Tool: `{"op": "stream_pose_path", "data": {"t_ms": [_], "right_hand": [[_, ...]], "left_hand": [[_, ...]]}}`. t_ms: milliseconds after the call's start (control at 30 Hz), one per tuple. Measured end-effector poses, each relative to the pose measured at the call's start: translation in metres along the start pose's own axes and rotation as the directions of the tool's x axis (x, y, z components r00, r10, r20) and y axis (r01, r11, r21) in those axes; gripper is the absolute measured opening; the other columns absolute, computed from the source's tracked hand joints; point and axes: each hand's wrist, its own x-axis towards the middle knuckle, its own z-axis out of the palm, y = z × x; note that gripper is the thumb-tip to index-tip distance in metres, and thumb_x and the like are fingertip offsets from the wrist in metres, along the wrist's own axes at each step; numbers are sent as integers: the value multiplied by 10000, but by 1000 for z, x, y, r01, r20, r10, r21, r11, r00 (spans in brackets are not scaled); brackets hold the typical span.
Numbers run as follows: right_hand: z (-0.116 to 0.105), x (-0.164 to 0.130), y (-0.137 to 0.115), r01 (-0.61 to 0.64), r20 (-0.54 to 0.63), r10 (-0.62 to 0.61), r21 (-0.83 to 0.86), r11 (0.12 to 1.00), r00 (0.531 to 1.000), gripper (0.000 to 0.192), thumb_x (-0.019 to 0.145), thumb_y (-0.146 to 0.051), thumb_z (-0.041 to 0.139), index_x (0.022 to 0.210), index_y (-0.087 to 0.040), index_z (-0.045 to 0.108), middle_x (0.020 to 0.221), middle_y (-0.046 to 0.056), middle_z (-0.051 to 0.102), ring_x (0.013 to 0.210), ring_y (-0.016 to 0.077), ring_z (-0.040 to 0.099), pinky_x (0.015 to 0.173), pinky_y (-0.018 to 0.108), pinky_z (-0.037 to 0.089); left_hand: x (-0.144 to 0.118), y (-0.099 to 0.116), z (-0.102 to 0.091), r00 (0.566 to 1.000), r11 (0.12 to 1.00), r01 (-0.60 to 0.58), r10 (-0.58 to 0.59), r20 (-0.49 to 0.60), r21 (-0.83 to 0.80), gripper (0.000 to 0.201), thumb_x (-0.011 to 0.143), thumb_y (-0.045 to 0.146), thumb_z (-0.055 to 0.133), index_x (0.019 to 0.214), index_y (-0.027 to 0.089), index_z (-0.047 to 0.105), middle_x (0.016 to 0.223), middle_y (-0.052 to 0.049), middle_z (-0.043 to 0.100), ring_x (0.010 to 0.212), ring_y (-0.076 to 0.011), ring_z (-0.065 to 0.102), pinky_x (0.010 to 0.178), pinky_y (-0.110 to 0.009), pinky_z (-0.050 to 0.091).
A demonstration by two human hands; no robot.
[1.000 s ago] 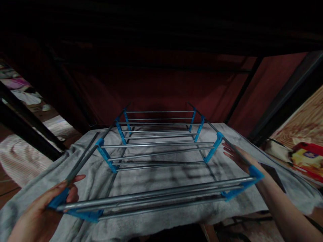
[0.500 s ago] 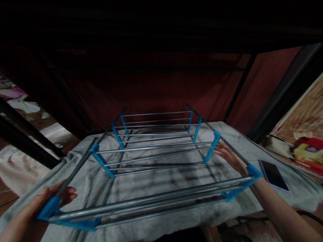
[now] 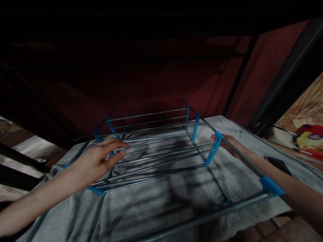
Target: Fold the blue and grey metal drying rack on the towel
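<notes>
Grey towel (image 3: 161, 205) covers surface. Folding drying rack (image 3: 156, 148), steel rods, blue brackets, lies flat on towel. Left hand (image 3: 97, 161) over rods at rack's left side, fingers loose, nothing gripped. Right hand (image 3: 228, 143) touches right side rail beside blue bracket (image 3: 214, 149); grip cannot be told. Phone (image 3: 279, 164) on towel, right.

It is very dark. The top is almost black. Soft light falls on the grey blanket (image 3: 161, 205). The edges look bent and blurry.
</notes>
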Motion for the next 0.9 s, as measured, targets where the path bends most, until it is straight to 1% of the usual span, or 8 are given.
{"op": "stream_pose_path", "data": {"t_ms": [67, 200, 267, 333, 500, 667, 800, 900], "right_hand": [[6, 9, 0, -44, 21, 44, 1, 999, 999, 355, 639, -451, 816, 887, -213, 727, 1005, 125, 742, 942, 307, 697, 879, 459, 576], [12, 31, 2, -10, 77, 13, -38, 999, 997, 364, 651, -455, 813, 930, -238, 728, 1092, 117, 719, 1034, 311, 664, 953, 469, 530], [13, 47, 4, 15, 109, -6, -81, 997, 994, 396, 663, -487, 795, 956, -231, 725, 1123, 116, 704, 1069, 314, 645, 977, 483, 508], [13, 64, 4, 26, 147, -8, -125, 992, 989, 420, 666, -489, 786, 980, -219, 712, 1145, 114, 687, 1097, 312, 627, 987, 491, 495], [18, 96, -1, 35, 153, 8, -274, 961, 988, 402, 659, -405, 766, 1014, -239, 677, 1150, 121, 667, 1108, 318, 608, 972, 505, 499], [32, 106, -11, 95, 210, -14, -382, 919, 978, 473, 683, -362, 707, 1142, -261, 661, 1240, 114, 645, 1136, 339, 603, 994, 532, 472], [48, 111, -21, 232, 353, -97, -364, 902, 931, 465, 690, -331, 638, 1144, -234, 673, 1210, 94, 680, 1204, 342, 564, 1039, 506, 439], [58, 114, -26, 303, 443, -144, -312, 900, 885, 445, 730, -354, 602, 1146, -213, 673, 1172, 79, 700, 1188, 326, 574, 1066, 484, 415]], "left_hand": [[41, 15, 33, 987, 993, -118, 116, 108, 7, 367, 977, 453, 400, 1211, 260, 607, 1238, -9, 631, 1157, -194, 586, 1011, -314, 452], [106, 35, 104, 936, 943, -312, 284, 206, 118, 346, 964, 291, 421, 1235, 166, 598, 1230, -105, 631, 1138, -223, 603, 999, -325, 456], [132, 44, 134, 921, 917, -356, 312, 233, 178, 353, 948, 257, 451, 1245, 122, 585, 1264, -145, 622, 1165, -247, 592, 1011, -344, 450], [155, 54, 157, 915, 901, -374, 319, 247, 220, 356, 940, 219, 455, 1259, 112, 572, 1288, -154, 615, 1173, -254, 591, 1023, -360, 441], [205, 75, 192, 914, 884, -396, 354, 199, 247, 425, 924, 139, 441, 1345, 127, 501, 1343, -146, 593, 1209, -259, 573, 1050, -403, 417], [242, 83, 224, 890, 885, -427, 374, 261, 187, 389, 896, 144, 500, 1281, 114, 542, 1277, -169, 625, 1170, -274, 599, 988, -397, 462], [266, 85, 247, 877, 885, -444, 398, 270, 139, 390, 891, 119, 487, 1276, 121, 553, 1168, -159, 669, 1074, -254, 645, 900, -372, 509], [279, 86, 257, 860, 881, -467, 433, 270, 77, 374, 894, 83, 453, 1242, 139, 578, 1165, -124, 678, 1095, -209, 635, 937, -321, 494]]}}
